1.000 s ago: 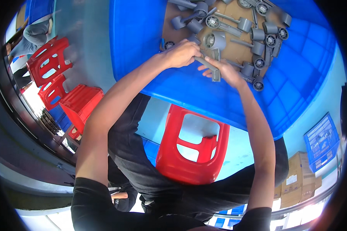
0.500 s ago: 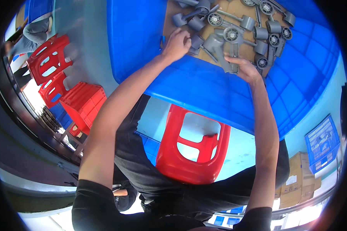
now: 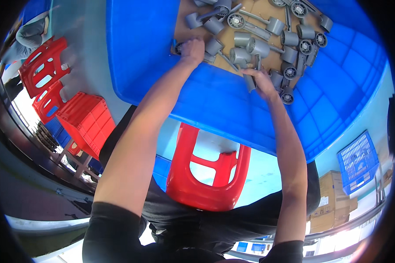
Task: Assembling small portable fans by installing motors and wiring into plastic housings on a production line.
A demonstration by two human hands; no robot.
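On the blue plastic table top, a brown cardboard sheet carries a loose pile of grey moulded plastic wheel-and-axle parts, each a short cylinder or spoked wheel joined to a thin rod. The left hand rests closed at the sheet's near left corner, knuckles up, against one grey cylinder part; whether its fingers actually clamp that piece cannot be told, since they are curled under. The right hand lies at the near edge of the pile and pinches a grey rod-shaped part that points toward the person. The remaining parts lie just beyond both hands, most of them toward the right hand's far side (several overlap one another). Judged by appearance, these parts are light, rigid and smooth-surfaced, so they should slide easily on cardboard; the cylindrical hub offers the surest hold, whereas the thin rod may flex or twist between fingertips. Below the table edge stands a red plastic stool, and red plastic crates sit on the person's left.
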